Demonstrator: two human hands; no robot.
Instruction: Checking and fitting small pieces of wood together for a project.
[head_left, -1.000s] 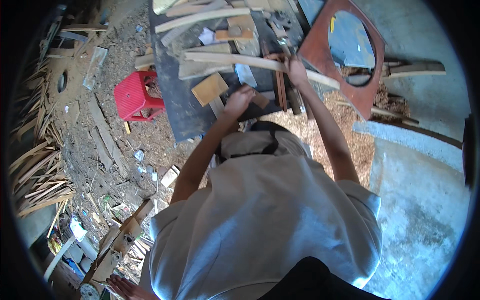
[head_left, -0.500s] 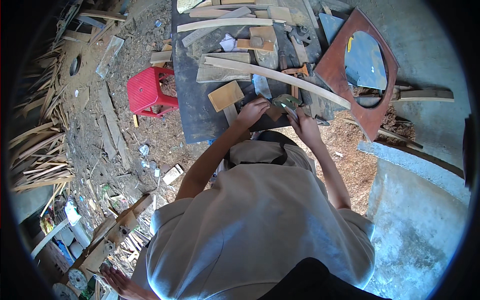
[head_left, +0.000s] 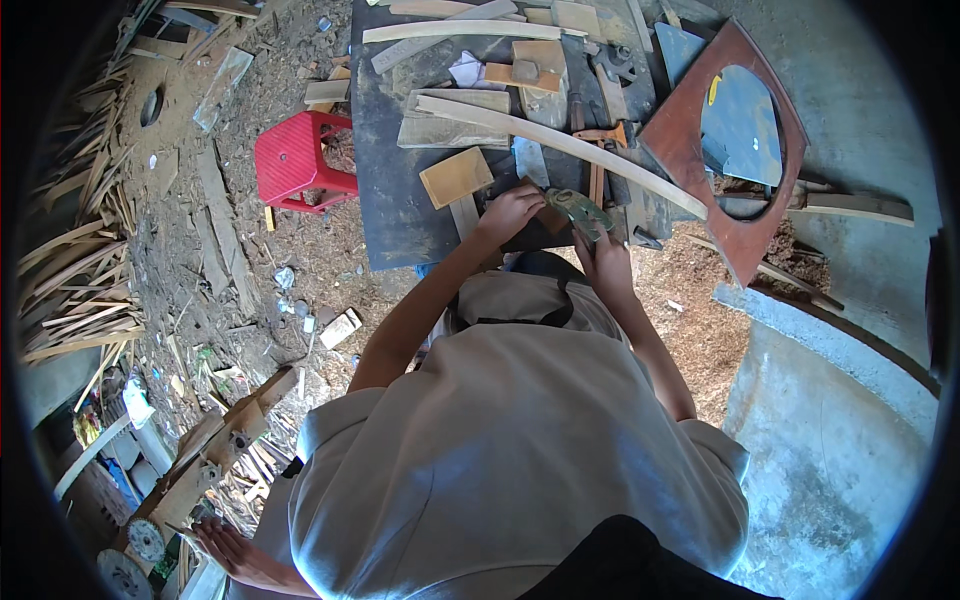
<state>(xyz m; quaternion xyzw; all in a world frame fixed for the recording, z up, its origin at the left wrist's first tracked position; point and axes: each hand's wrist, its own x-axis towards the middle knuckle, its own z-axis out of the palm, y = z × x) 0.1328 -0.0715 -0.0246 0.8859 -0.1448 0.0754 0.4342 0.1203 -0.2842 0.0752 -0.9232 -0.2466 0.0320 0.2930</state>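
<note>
At the near edge of the dark workbench (head_left: 385,235), my left hand (head_left: 512,216) has its fingers closed at the edge of a small dark brown flat piece (head_left: 549,214). My right hand (head_left: 606,258) is just to the right, with its fingers closed on a green, curved flat object (head_left: 580,207) whose kind I cannot make out. Its lower end is covered by those fingers. A tan rectangular wood block (head_left: 456,178) lies beyond my left hand. A light blue-grey flat piece (head_left: 530,160) and an orange-handled tool (head_left: 602,134) lie farther back.
A long curved wood strip (head_left: 560,145) crosses the bench. Against the right side leans a reddish-brown panel (head_left: 680,125) with an oval opening. A red plastic stool (head_left: 290,160) stands left of the bench. At lower left is another person's hand (head_left: 228,548) beside wooden parts.
My right hand has shifted onto the green object, which now sits tilted and closer to me. The slim grey tool it held is out of sight. My left hand stays at the brown piece.
</note>
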